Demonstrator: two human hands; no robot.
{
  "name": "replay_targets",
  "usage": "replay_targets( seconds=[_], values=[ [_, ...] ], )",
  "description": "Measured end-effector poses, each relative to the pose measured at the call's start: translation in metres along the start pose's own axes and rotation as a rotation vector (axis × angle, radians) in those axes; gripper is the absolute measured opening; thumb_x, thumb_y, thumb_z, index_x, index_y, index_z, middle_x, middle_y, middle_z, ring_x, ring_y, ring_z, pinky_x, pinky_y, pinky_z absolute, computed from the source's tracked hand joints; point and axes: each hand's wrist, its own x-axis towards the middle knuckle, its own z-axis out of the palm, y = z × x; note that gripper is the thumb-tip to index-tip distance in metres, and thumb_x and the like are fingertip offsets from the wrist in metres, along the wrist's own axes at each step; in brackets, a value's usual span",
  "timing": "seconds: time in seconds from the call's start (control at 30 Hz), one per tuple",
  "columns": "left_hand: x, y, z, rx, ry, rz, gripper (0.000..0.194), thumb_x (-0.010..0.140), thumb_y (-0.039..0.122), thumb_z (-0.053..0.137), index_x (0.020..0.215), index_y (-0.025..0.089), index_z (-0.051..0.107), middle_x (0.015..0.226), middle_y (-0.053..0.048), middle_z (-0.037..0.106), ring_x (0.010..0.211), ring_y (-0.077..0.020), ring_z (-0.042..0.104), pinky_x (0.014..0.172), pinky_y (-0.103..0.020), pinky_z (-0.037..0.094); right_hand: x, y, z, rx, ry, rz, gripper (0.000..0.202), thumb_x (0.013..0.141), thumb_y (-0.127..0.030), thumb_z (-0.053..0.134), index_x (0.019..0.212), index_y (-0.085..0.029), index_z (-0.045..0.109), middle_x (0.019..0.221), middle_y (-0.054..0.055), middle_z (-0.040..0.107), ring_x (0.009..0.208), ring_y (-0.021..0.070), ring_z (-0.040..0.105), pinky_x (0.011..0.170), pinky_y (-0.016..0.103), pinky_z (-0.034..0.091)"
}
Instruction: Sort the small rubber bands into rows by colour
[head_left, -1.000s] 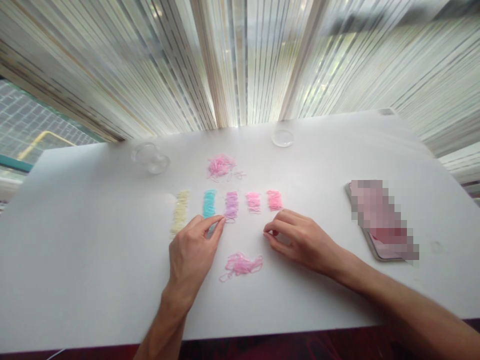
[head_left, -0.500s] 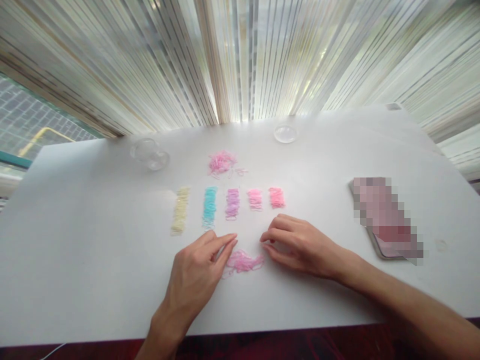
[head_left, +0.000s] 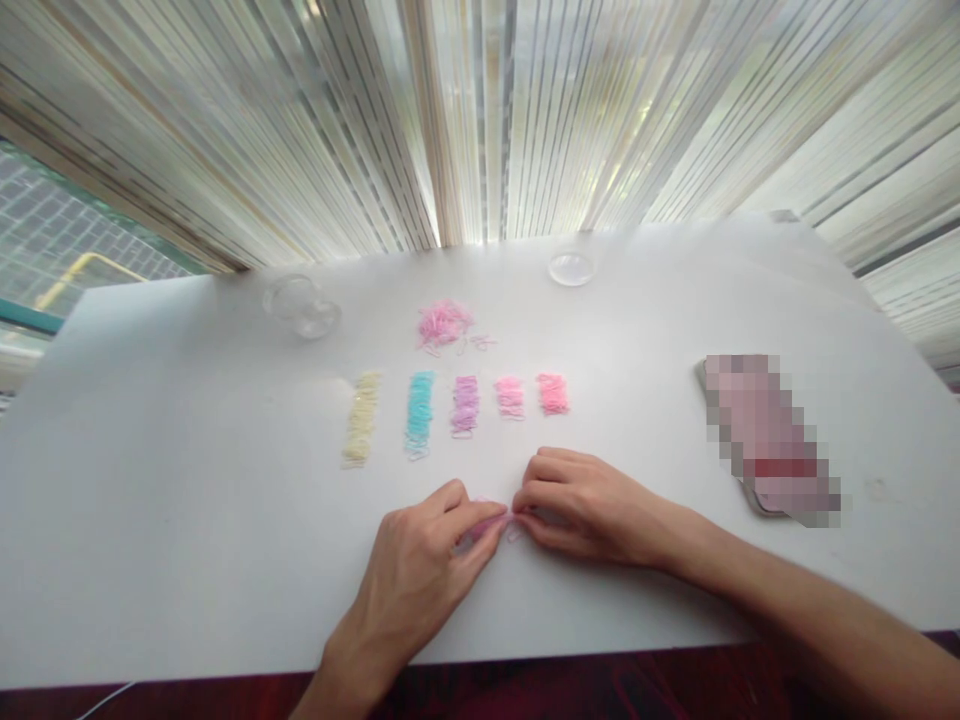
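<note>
My left hand (head_left: 435, 550) is closed in a pinch over a small pile of pink-purple bands (head_left: 480, 525), mostly hidden behind its fingers. Touching or nearly touching its fingertips, my right hand (head_left: 589, 505) pinches at the pile's right end. What lies between the fingertips is too small to make out. Beyond my hands, bands lie in neat columns: yellow (head_left: 361, 420), blue (head_left: 419, 415), purple (head_left: 465, 406), light pink (head_left: 510, 398) and coral pink (head_left: 553, 394). Behind them sits a loose heap of pink bands (head_left: 444, 325).
Clear round containers or lids (head_left: 315, 318) stand at the back left of the white table (head_left: 187, 500). A clear round dish (head_left: 571, 268) is at the back centre. On the right lies a blurred phone-like object (head_left: 772, 440). Striped curtains hang behind the table.
My left hand has moved right and slightly nearer to me, over the pink-purple pile. My right hand has shifted slightly down and left, so the fingertips now meet or nearly meet.
</note>
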Motion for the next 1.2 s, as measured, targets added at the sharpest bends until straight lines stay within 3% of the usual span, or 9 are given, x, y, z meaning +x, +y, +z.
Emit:
replay_targets(
  seconds=[0.8,1.03,1.2],
  values=[
    [0.004,-0.008,-0.004,-0.157,-0.046,-0.118,0.013,0.090,0.020,0.065,0.089,0.027,0.075,0.069,0.004,0.055,0.058,-0.0092,0.052,0.057,-0.020,0.040,-0.002,0.001,-0.008,0.001,0.104,0.022,0.015,0.097,-0.022,0.055,0.095,-0.017,0.069,0.085,0.006,0.065,0.076,0.0169,0.058,0.069,0.028,0.046],
    [0.008,-0.008,0.003,-0.190,-0.032,-0.102,0.018,0.090,0.023,0.067,0.106,0.026,0.074,0.070,0.005,0.055,0.061,-0.0097,0.053,0.058,-0.020,0.041,-0.001,0.000,-0.011,-0.007,0.178,0.039,0.014,0.098,-0.022,0.056,0.095,-0.017,0.069,0.083,0.005,0.065,0.075,0.0160,0.058,0.068,0.027,0.047],
    [0.015,-0.005,0.008,-0.200,0.001,-0.114,0.012,0.091,0.022,0.066,0.094,0.025,0.077,0.067,0.004,0.055,0.058,-0.0093,0.051,0.056,-0.021,0.039,-0.002,0.001,-0.010,0.013,0.227,0.034,0.011,0.096,-0.021,0.058,0.096,-0.017,0.069,0.082,0.005,0.065,0.075,0.0157,0.058,0.067,0.027,0.048]
  ],
)
